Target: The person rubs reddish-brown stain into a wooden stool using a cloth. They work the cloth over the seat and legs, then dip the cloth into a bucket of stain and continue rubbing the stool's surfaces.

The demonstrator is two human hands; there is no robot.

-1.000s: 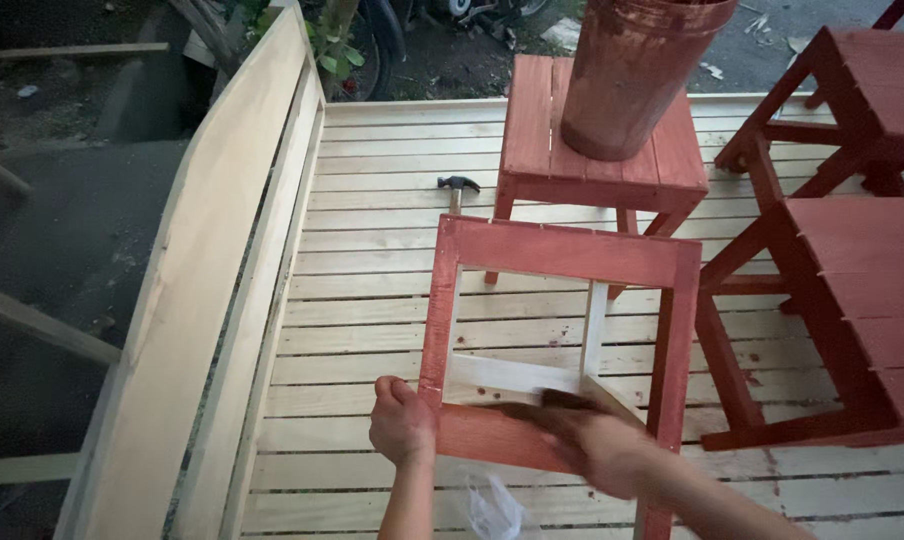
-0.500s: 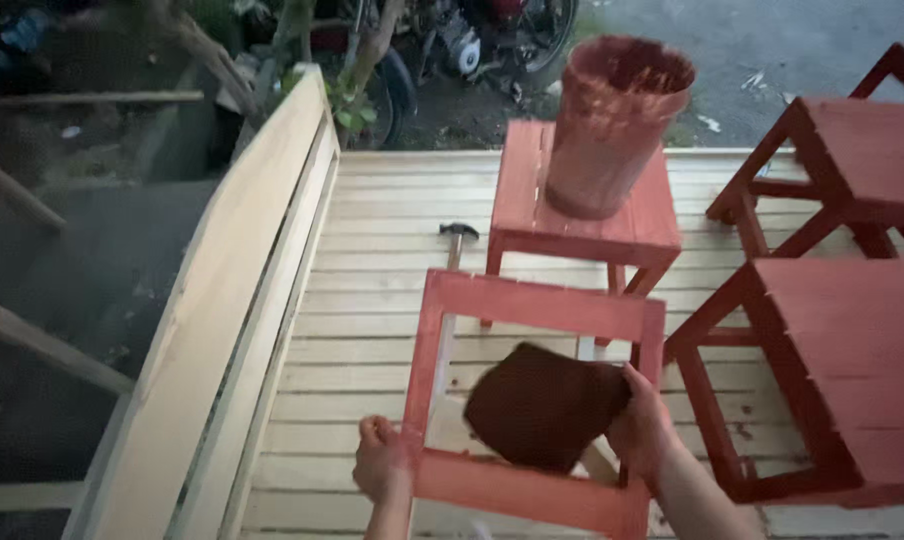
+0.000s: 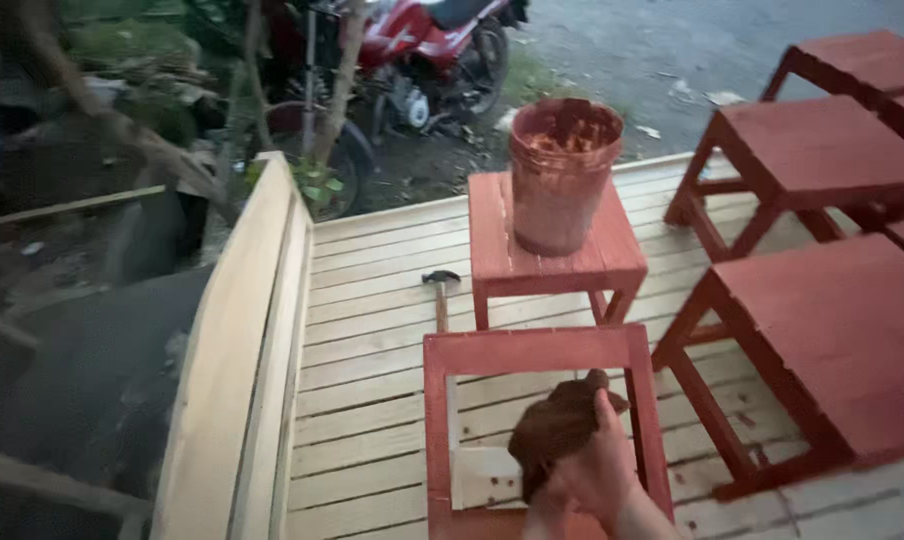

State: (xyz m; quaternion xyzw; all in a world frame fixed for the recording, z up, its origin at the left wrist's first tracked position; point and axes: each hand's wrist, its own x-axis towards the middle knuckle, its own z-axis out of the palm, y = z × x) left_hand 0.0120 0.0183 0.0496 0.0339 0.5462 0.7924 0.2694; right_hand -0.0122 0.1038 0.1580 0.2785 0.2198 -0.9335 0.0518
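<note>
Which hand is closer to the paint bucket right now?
Right. The right hand, gripping a dark rag, is below the bucket, over the red frame. The left hand is out of view.

Dark reddish-brown rag [image 3: 557, 430], crumpled, held over the open top of the red-painted stool frame [image 3: 532, 352], near centre; frame upright on the slatted wood deck.

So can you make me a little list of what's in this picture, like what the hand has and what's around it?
right hand: grip closed on a dark reddish-brown rag
left hand: not in view
under the rag: red-painted wooden frame, open in the middle
behind the frame: red stool with a paint-stained bucket on top
on the deck: hammer
right side: more red stools
far back: red motorcycle
</note>
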